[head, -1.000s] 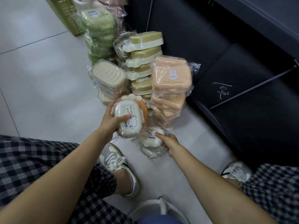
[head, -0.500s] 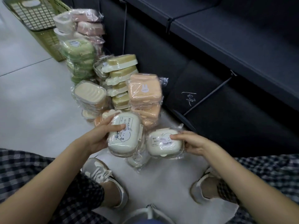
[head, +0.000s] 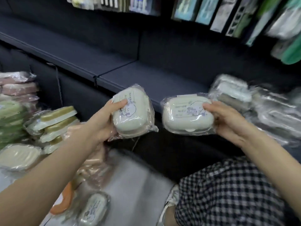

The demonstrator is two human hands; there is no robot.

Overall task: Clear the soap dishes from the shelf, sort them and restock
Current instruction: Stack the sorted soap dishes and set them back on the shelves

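Your left hand (head: pixel 104 123) grips a white soap dish (head: pixel 130 115) sealed in clear plastic, thumb curled across its printed lid and fingers wrapped beneath; the dish tilts, its lid turned toward you and its far end raised toward the dark shelf (head: pixel 114 69). Your right hand (head: pixel 228 118) holds a second white dish (head: pixel 185 115) of the same kind, thumb laid over the cartoon print at its right end, fingers curled under it; that dish lies nearly level, just beside the first one but apart from it, a narrow gap between their wrappers. Both dishes hang in the air in front of the shelf edge, neither resting on anything.

Beyond your right hand, and just behind its knuckles, a blurred heap of wrapped grey dishes (head: pixel 244 98) sits on the shelf; whether the wrapper in your grip touches it you cannot tell. Below and to the left of your left hand, stacks stand on the floor (head: pixel 138 185): olive-and-white dishes (head: pixel 57 121), green ones (head: pixel 11 118) farther out, pink ones (head: pixel 17 87) above those, a cream ridged dish (head: pixel 17 155) nearest your forearm. Under your left wrist lie peach wrapped dishes (head: pixel 94 167); lower still, an orange-edged dish (head: pixel 63 199) and one more white printed dish (head: pixel 94 209) on the floor. Beneath your right forearm shows checked cloth (head: pixel 228 193).
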